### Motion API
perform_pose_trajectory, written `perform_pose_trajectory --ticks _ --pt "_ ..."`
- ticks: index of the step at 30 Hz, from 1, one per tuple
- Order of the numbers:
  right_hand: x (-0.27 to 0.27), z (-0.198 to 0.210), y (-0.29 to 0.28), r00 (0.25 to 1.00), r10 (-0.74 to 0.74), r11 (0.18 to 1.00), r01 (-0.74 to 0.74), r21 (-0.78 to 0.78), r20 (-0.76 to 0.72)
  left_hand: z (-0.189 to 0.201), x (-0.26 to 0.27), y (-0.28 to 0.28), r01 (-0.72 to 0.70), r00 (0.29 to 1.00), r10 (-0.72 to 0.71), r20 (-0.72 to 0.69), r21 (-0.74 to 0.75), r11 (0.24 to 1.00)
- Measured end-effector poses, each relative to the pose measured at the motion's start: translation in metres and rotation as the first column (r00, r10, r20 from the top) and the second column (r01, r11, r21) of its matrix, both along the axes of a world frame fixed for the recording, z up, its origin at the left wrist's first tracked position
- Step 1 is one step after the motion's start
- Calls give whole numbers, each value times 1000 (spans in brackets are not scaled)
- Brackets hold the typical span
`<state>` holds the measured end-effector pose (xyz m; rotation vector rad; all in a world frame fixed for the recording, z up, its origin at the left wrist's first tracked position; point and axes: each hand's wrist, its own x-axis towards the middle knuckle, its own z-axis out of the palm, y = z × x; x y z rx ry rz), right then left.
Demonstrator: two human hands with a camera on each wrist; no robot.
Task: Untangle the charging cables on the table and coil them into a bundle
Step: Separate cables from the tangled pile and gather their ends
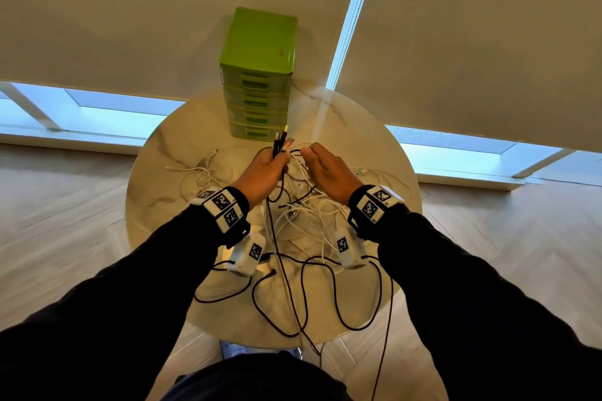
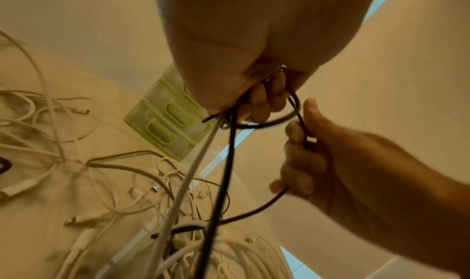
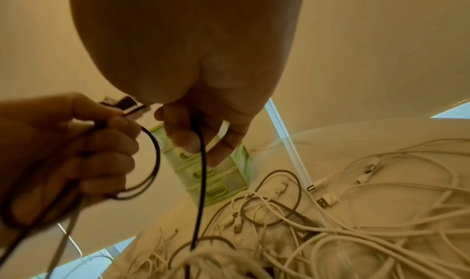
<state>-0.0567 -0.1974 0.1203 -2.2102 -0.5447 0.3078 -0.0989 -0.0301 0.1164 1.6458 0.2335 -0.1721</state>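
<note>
A tangle of white charging cables (image 1: 309, 221) lies in the middle of the round marble table (image 1: 156, 221), and black cables (image 1: 303, 290) loop across its near side. My left hand (image 1: 277, 158) is raised over the tangle and grips several cable ends, their plugs (image 1: 281, 138) sticking up past the fingers. Black and pale strands (image 2: 223, 172) hang from that fist (image 2: 259, 102) to the pile. Close beside it, my right hand (image 1: 312, 156) pinches a black cable (image 3: 201, 172) in curled fingers (image 3: 185, 138); this cable loops across to the left hand (image 3: 101, 142).
A green plastic drawer unit (image 1: 260, 75) stands at the table's far edge, just beyond both hands. One black cable (image 1: 384, 352) trails off the near edge toward the wooden floor. Window blinds hang behind the table.
</note>
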Motion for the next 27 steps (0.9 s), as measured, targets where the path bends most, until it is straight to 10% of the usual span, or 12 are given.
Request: perform_pose_trajectory --ticks 10,20,27 --pt "-32 -48 5 880 230 930 -325 -174 -415 27 21 25 -311 948 317 39 -103 945" --pt "0 4 4 925 6 937 127 325 -380 13 18 30 -269 954 257 154 62 961" --pt "11 9 -41 971 -81 996 72 -51 -223 7 12 -6 -12 992 5 123 55 998"
